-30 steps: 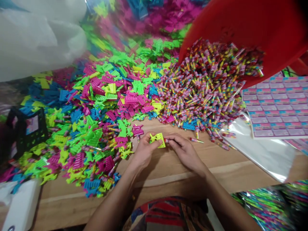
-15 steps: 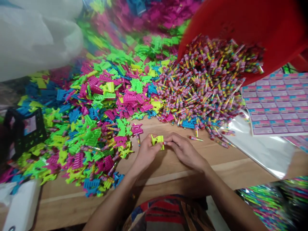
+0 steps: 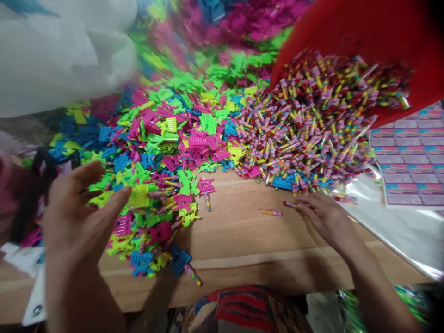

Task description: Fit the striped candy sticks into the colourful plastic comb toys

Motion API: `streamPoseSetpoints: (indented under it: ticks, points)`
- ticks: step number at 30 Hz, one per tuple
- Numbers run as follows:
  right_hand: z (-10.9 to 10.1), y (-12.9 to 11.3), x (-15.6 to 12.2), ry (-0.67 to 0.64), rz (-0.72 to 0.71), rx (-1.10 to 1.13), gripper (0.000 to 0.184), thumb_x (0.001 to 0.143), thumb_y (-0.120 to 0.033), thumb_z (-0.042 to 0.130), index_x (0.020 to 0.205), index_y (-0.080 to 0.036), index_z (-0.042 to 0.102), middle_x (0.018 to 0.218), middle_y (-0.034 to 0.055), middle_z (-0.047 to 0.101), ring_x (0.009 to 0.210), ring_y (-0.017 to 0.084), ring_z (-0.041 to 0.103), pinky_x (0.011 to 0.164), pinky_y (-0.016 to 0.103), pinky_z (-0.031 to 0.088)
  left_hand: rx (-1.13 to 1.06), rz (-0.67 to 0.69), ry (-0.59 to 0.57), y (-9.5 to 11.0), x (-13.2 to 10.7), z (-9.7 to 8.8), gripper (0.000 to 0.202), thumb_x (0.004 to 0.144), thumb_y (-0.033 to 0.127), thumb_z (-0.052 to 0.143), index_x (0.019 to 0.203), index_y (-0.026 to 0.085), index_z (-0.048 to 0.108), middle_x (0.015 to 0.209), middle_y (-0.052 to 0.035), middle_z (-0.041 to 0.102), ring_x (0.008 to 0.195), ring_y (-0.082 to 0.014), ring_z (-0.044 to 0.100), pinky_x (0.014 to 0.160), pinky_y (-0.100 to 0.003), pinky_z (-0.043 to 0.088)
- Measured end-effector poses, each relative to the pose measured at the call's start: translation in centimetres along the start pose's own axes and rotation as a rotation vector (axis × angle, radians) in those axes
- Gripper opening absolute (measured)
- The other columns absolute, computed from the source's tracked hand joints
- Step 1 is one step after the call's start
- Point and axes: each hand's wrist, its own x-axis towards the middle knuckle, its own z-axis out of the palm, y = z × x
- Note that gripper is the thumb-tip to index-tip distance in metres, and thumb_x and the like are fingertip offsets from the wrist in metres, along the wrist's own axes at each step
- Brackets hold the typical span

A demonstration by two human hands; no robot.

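Note:
My left hand is over the left part of a heap of plastic comb-like toy pieces in pink, green, yellow and blue. Its thumb and fingers are spread apart. A blurred yellow piece is just beyond the thumb tip. My right hand pinches a small candy-filled tube with a red end, at the front of a pile of similar tubes. Another loose tube lies on the table to its left. Nearer me, a blue piece has a tube sticking out of it.
A red container lies tipped behind the tubes, which spill from it. Sheets of printed labels and clear plastic film are at the right. A white sack bulges at the back left. Wooden tabletop shows in front.
My hands have parted: the left moved left over the heap with the yellow piece and opened, the right moved right to the tubes and took one. The view has shifted slightly left.

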Motion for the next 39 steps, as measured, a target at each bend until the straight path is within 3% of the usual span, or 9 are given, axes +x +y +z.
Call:
streamPoseSetpoints:
  ticks: [2, 4, 6, 9, 19, 25, 29, 34, 39]
  points:
    - [1.1, 1.1, -0.1, -0.012, -0.007, -0.059, 0.035, 0.1, -0.044, 0.049, 0.101, -0.021, 0.075, 0.095, 0.012, 0.071, 0.092, 0.031, 0.065, 0.083, 0.047, 0.051, 0.024, 0.141, -0.073, 0.5, -0.3, 2.1, 0.049, 0.08, 0.043, 0.072, 0.124, 0.022, 0.065, 0.121, -0.0069, 0.064, 0.107, -0.0292, 0.061, 0.092, -0.045, 0.051]
    - [2.1, 1.3, 0.1, -0.033, -0.017, -0.093, 0.037, 0.101, -0.044, 0.048, 0.101, -0.021, 0.076, 0.091, 0.0113, 0.069, 0.088, 0.029, 0.064, 0.08, 0.044, 0.051, 0.004, 0.307, -0.256, 1.1, -0.7, 5.5, 0.032, 0.085, 0.038, 0.067, 0.11, 0.019, 0.07, 0.113, -0.008, 0.066, 0.108, -0.0276, 0.06, 0.098, -0.044, 0.048]
    - [2.6, 1.0, 0.2, -0.052, -0.038, -0.119, 0.038, 0.102, -0.043, 0.046, 0.101, -0.019, 0.076, 0.089, 0.0113, 0.068, 0.086, 0.027, 0.062, 0.078, 0.041, 0.05, 0.019, 0.379, -0.412, 1.8, -0.9, 9.2, 0.024, 0.087, 0.027, 0.063, 0.107, 0.017, 0.071, 0.111, -0.0092, 0.067, 0.11, -0.027, 0.06, 0.1, -0.044, 0.047]
    - [2.6, 0.5, 0.4, -0.077, -0.079, -0.15, 0.038, 0.102, -0.041, 0.046, 0.099, -0.018, 0.075, 0.09, 0.0119, 0.067, 0.086, 0.027, 0.061, 0.077, 0.039, 0.048, 0.016, 0.406, -0.516, 2.7, -0.4, 13.7, 0.023, 0.089, 0.019, 0.059, 0.109, 0.015, 0.069, 0.106, -0.0107, 0.068, 0.105, -0.0265, 0.061, 0.096, -0.042, 0.048]
    - [3.6, -0.1, 0.6, -0.005, -0.077, -0.082, 0.027, 0.1, -0.035, 0.048, 0.096, -0.02, 0.07, 0.091, 0.0105, 0.067, 0.088, 0.028, 0.061, 0.08, 0.04, 0.049, -0.101, 0.368, -0.299, 5.7, 3.3, 23.4, 0.025, 0.086, 0.009, 0.061, 0.11, 0.018, 0.064, 0.112, -0.0136, 0.058, 0.106, -0.0299, 0.056, 0.092, -0.041, 0.045]
    - [3.4, -1.1, 0.8, -0.061, -0.027, -0.065, 0.024, 0.099, -0.034, 0.05, 0.089, -0.02, 0.067, 0.088, 0.009, 0.069, 0.085, 0.028, 0.059, 0.077, 0.042, 0.044, -0.242, 0.317, -0.248, 3.9, 2.3, 24.4, 0.054, 0.075, 0.001, 0.069, 0.122, 0.021, 0.055, 0.116, -0.0108, 0.051, 0.105, -0.0266, 0.055, 0.09, -0.039, 0.047]
    - [3.4, -3.3, 1.5, -0.05, 0.086, 0.085, 0.02, 0.098, -0.035, 0.052, 0.096, -0.021, 0.066, 0.086, 0.007, 0.069, 0.085, 0.027, 0.061, 0.077, 0.04, 0.044, -0.5, 0.143, -0.233, 2.9, 0.4, 23.6, 0.068, 0.071, 0.008, 0.076, 0.132, 0.021, 0.048, 0.123, -0.0117, 0.048, 0.089, -0.0193, 0.059, 0.078, -0.034, 0.052]
    - [4.2, -7.4, 3.1, -0.042, 0.191, 0.448, 0.02, 0.099, -0.036, 0.053, 0.107, -0.022, 0.064, 0.099, 0.0065, 0.07, 0.09, 0.024, 0.064, 0.078, 0.035, 0.049, -0.954, -0.297, -0.391, 3.5, -3.3, 21.7, 0.079, 0.064, 0.018, 0.086, 0.134, 0.022, 0.05, 0.114, -0.0072, 0.059, 0.074, -0.0112, 0.059, 0.07, -0.027, 0.05]
    - [5.4, -9.9, 4.2, -0.038, 0.144, 0.665, 0.021, 0.1, -0.031, 0.054, 0.117, -0.026, 0.065, 0.114, 0.0055, 0.069, 0.102, 0.022, 0.064, 0.089, 0.036, 0.05, -1.177, -0.435, -0.666, 4.9, -6.8, 19.8, 0.049, 0.063, 0.029, 0.09, 0.108, 0.018, 0.071, 0.1, -0.005, 0.072, 0.085, -0.0151, 0.064, 0.085, -0.029, 0.048]
